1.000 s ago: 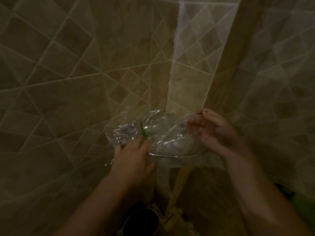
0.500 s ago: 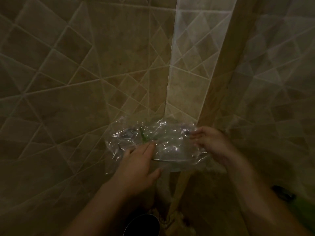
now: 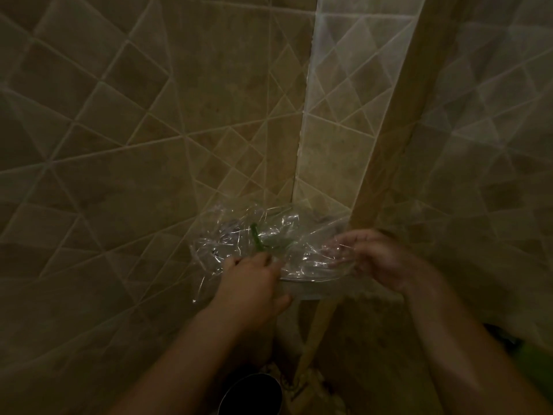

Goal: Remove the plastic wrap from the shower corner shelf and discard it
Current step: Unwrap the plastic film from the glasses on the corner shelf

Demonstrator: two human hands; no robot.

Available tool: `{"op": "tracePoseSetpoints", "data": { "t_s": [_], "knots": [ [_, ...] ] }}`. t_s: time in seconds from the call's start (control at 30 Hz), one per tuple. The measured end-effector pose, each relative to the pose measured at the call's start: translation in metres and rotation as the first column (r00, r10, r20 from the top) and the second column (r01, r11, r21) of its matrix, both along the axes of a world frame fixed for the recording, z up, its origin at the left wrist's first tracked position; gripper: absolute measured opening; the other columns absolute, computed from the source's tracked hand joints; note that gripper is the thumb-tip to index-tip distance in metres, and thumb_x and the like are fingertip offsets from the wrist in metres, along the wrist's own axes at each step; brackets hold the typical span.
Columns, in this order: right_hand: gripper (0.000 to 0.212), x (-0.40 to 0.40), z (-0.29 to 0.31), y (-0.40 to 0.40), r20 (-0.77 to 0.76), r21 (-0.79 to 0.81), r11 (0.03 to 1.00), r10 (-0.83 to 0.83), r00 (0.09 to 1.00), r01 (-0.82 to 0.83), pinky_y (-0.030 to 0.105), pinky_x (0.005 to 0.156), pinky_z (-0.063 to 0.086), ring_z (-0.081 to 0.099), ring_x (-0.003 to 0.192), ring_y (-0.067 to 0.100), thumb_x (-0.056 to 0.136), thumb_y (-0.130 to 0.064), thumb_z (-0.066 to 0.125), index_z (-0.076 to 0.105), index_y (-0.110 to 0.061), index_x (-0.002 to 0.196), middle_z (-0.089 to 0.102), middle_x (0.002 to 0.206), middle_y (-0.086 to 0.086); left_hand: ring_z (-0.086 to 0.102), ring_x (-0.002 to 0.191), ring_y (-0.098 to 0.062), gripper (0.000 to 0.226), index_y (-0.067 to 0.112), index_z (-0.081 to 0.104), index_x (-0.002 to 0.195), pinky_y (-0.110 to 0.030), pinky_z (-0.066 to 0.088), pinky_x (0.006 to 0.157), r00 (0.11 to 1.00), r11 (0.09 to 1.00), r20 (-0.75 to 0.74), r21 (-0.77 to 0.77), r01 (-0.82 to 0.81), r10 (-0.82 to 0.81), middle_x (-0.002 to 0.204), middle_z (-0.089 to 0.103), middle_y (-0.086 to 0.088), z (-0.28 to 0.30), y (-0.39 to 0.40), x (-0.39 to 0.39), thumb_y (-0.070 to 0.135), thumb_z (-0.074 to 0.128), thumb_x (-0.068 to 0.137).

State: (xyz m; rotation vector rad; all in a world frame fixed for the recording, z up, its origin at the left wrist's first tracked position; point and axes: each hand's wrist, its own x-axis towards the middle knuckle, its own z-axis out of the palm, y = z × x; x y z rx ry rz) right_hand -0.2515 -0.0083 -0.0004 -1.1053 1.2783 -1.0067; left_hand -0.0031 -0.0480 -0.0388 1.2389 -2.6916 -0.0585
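Crinkled clear plastic wrap point(image 3: 239, 235) covers the glass corner shelf point(image 3: 311, 281), whose curved front rim shows between my hands. A small green piece point(image 3: 256, 241) shows inside the wrap. My left hand point(image 3: 251, 283) rests at the shelf's front left, fingers curled on the wrap's lower edge. My right hand point(image 3: 377, 259) is at the shelf's right end with its fingers pinching the wrap there. The shelf surface itself is mostly hidden under the plastic.
Beige diagonal tile walls meet at the corner point(image 3: 302, 145) behind the shelf. A glass panel edge point(image 3: 398, 115) runs down to the shelf's right. A dark round container point(image 3: 251, 395) stands on the floor below. Something green point(image 3: 538, 363) lies at the lower right.
My right hand has dropped from the wrap's top right to the shelf's right end. My left hand has shifted slightly lower on the front edge. The wrap has flattened a little.
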Motion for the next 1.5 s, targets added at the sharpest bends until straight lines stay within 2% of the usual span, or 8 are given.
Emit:
{"op": "tracePoseSetpoints", "data": {
  "t_s": [0.13,0.33,0.43,0.63,0.83,1.0,1.33,1.5],
  "knots": [
    [0.028,0.005,0.005,0.005,0.001,-0.032,0.996,0.081,0.997,-0.081,0.024,0.067,0.054,0.07,0.082,0.017,0.065,-0.017,0.072,0.074,-0.01,0.093,0.078,0.09,0.006,0.047,0.125,-0.021,0.076,0.032,0.03,0.139,-0.043,0.022,0.102,0.997,1.0,-0.076,0.024,0.018,-0.016,0.139,0.051,0.003,0.0,0.002,0.003,0.069,0.041,0.074],
    [0.012,0.017,0.007,0.007,-0.227,-0.146,0.977,-0.187,0.956,0.157,0.032,0.071,0.049,0.069,0.083,0.032,0.08,-0.003,0.066,0.073,-0.008,0.087,0.077,0.087,0.015,0.037,0.135,-0.021,0.073,0.05,0.01,0.144,-0.044,0.015,0.106,0.985,0.985,-0.158,0.143,0.091,-0.068,0.151,0.04,0.006,0.01,0.003,0.009,0.071,0.036,0.079],
    [0.011,0.014,0.018,0.019,-0.323,-0.308,0.928,-0.31,0.894,0.211,0.017,0.065,0.049,0.067,0.07,0.006,0.085,0.001,0.06,0.071,-0.002,0.087,0.075,0.078,0.008,0.033,0.137,-0.023,0.072,0.052,0.009,0.143,-0.047,0.016,0.109,0.992,0.987,-0.116,0.141,0.074,-0.058,0.15,0.038,-0.001,0.01,0.004,0.009,0.07,0.039,0.08],
    [0.013,0.004,0.058,0.059,-0.567,-0.659,0.74,-0.607,0.556,0.136,0.01,0.065,0.039,0.055,0.07,-0.007,0.087,-0.01,0.06,0.065,-0.021,0.083,0.064,0.076,-0.012,0.025,0.14,-0.02,0.08,0.035,0.02,0.147,-0.047,0.019,0.114,0.958,0.979,-0.286,0.181,0.09,-0.035,0.153,0.029,-0.002,0.013,0.006,0.011,0.069,0.043,0.078],
    [0.011,0.028,0.095,0.069,-0.674,-0.739,0.649,-0.702,0.23,-0.182,0.028,0.059,0.033,0.054,0.063,0.023,0.084,-0.018,0.057,0.065,-0.011,0.087,0.062,0.068,0.003,0.04,0.129,-0.021,0.075,0.02,0.039,0.141,-0.042,0.035,0.107,0.88,0.988,-0.466,0.067,0.136,-0.09,0.141,0.046,-0.007,0.041,-0.006,0.014,0.062,0.047,0.08],
    [0.007,0.039,0.116,0.023,-0.747,-0.662,0.662,-0.624,0.229,-0.352,0.024,0.06,0.02,0.046,0.067,0.023,0.087,-0.009,0.058,0.064,-0.006,0.085,0.062,0.069,0.009,0.042,0.129,-0.028,0.068,0.02,0.04,0.141,-0.048,0.037,0.104,0.935,0.996,-0.348,0.019,0.086,-0.074,0.142,0.047,-0.009,0.064,-0.051,-0.013,0.058,0.051,0.086],
    [0.013,0.026,0.066,-0.061,-0.892,-0.448,0.817,-0.382,0.242,-0.362,0.037,0.07,0.047,0.057,0.079,0.023,0.089,-0.019,0.054,0.065,-0.014,0.093,0.07,0.086,0.01,0.047,0.128,-0.024,0.077,0.038,0.029,0.142,-0.054,0.037,0.103,0.973,0.971,-0.225,0.221,0.09,-0.039,0.145,0.049,-0.001,0.037,-0.059,-0.025,0.072,0.047,0.075],
    [0.009,0.027,0.042,-0.072,-0.921,-0.382,0.841,-0.311,0.234,-0.384,0.044,0.071,0.051,0.06,0.079,0.028,0.087,-0.021,0.054,0.062,-0.016,0.084,0.068,0.082,0.01,0.056,0.115,-0.018,0.065,0.035,0.04,0.135,-0.026,0.041,0.089,0.936,0.944,-0.321,0.24,0.225,-0.141,0.133,0.06,0.0,0.035,-0.056,-0.015,0.063,0.055,0.078]
  ]
}}
